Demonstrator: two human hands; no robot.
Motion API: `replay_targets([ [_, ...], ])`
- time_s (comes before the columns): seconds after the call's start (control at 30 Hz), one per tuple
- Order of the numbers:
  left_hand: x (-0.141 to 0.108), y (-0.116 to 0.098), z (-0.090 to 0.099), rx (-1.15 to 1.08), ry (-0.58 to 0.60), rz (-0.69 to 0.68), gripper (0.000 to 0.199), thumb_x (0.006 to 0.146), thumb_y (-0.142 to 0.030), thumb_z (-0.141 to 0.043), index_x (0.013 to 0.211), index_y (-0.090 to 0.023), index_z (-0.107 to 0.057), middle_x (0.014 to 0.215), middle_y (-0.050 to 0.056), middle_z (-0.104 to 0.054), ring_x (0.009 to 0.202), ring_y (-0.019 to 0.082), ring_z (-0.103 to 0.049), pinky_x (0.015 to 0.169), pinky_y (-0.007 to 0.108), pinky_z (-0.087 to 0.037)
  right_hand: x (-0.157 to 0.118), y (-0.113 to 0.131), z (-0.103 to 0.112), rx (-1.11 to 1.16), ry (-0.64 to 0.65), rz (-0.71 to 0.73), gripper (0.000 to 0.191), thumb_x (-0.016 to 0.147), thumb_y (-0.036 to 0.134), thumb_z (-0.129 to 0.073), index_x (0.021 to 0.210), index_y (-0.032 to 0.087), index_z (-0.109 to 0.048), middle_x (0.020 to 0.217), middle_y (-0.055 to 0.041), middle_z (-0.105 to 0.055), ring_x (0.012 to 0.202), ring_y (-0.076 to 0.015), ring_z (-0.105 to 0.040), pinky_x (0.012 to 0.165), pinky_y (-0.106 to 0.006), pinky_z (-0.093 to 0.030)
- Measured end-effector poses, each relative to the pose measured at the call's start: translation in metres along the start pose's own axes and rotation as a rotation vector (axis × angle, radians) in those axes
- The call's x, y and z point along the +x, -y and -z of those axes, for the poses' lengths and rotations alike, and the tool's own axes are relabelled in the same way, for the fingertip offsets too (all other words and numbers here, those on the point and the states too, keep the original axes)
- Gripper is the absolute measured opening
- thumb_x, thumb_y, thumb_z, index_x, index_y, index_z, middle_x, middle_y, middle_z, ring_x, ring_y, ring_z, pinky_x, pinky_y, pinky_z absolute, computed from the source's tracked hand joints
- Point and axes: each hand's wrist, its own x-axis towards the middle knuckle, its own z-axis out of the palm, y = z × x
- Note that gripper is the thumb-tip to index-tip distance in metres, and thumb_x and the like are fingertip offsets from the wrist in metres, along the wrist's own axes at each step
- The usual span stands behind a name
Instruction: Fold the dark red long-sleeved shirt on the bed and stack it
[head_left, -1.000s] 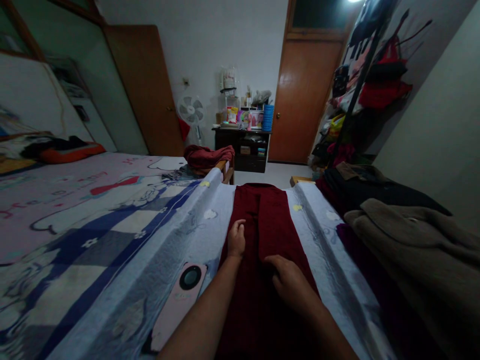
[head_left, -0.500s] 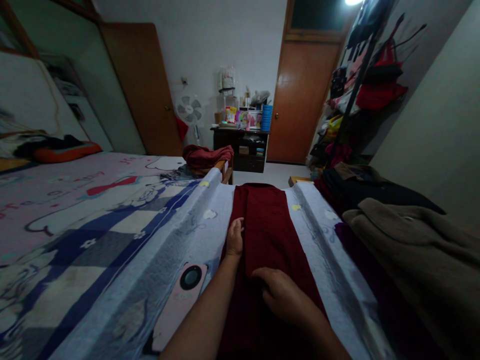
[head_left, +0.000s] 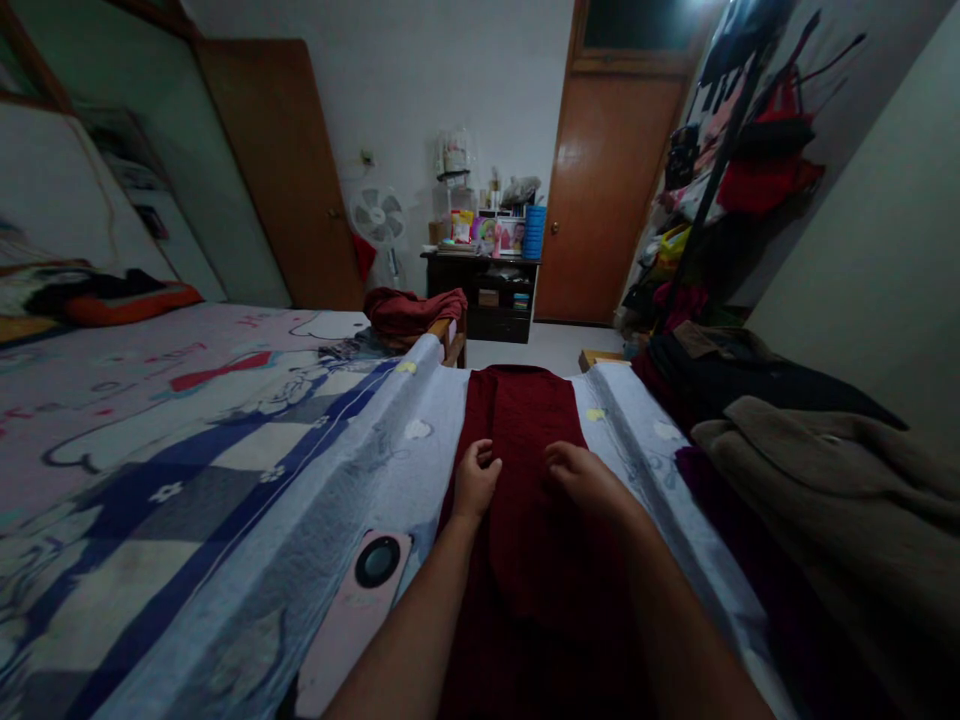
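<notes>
Dark-red garment (head_left: 534, 410): flat, lengthwise overlap | left hand (head_left: 475, 484): fingers apart | right hand (head_left: 591, 482): fingers apart

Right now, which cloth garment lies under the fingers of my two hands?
The flat dark red garment; the thick grey-brown garment lies farther right, beyond the right hand.

Dark red on the cloth (head_left: 529, 430). Under it, pale blue with gray stripes on the sheet (head_left: 435, 400). Left of it, pink on the phone (head_left: 346, 630), blue-and-white checks on the blanket (head_left: 244, 448). Right of it, gray-brown on the clothes (head_left: 832, 480).
</notes>
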Motion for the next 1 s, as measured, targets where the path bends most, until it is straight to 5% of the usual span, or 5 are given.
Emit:
replay_targets([
  [0.1,-0.001,-0.001,0.001,0.044,0.014,-0.005,0.037,0.072,-0.016,-0.066,0.108,-0.018,-0.06,0.11,0.009,-0.066,0.099,0.02,-0.064,0.091,0.037,-0.049,0.03,-0.027,-0.006,-0.095,-0.173,-0.162,0.03,0.081,0.011,-0.045,0.103,0.014,-0.065,0.102,-0.0088,-0.07,0.093,-0.0182,-0.063,0.082,-0.026,-0.043],
  [0.27,-0.001,-0.003,0.002,0.104,0.051,0.011,0.043,0.069,-0.017,-0.069,0.111,-0.018,-0.061,0.113,0.01,-0.066,0.095,0.02,-0.064,0.087,0.035,-0.049,0.051,-0.059,-0.024,-0.141,-0.229,-0.296,0.026,0.083,0.016,-0.047,0.1,0.013,-0.066,0.1,-0.0105,-0.07,0.092,-0.0205,-0.064,0.081,-0.028,-0.043],
  [0.57,0.0,-0.013,0.008,0.063,0.186,0.091,0.032,0.073,-0.02,-0.062,0.105,-0.019,-0.067,0.096,0.004,-0.07,0.083,0.017,-0.063,0.08,0.031,-0.048,0.05,-0.084,-0.042,0.086,-0.336,-0.2,0.023,0.083,0.023,-0.048,0.096,0.016,-0.066,0.101,-0.0088,-0.07,0.094,-0.0193,-0.064,0.086,-0.029,-0.045],
  [1.0,0.005,-0.013,0.009,-0.315,0.091,0.232,0.042,0.064,-0.024,-0.067,0.106,-0.019,-0.065,0.099,0.004,-0.068,0.09,0.019,-0.062,0.087,0.034,-0.046,0.055,-0.098,-0.05,0.301,-0.296,-0.109,0.022,0.077,0.028,-0.049,0.09,0.019,-0.064,0.09,-0.004,-0.069,0.084,-0.0184,-0.064,0.082,-0.032,-0.048],
])
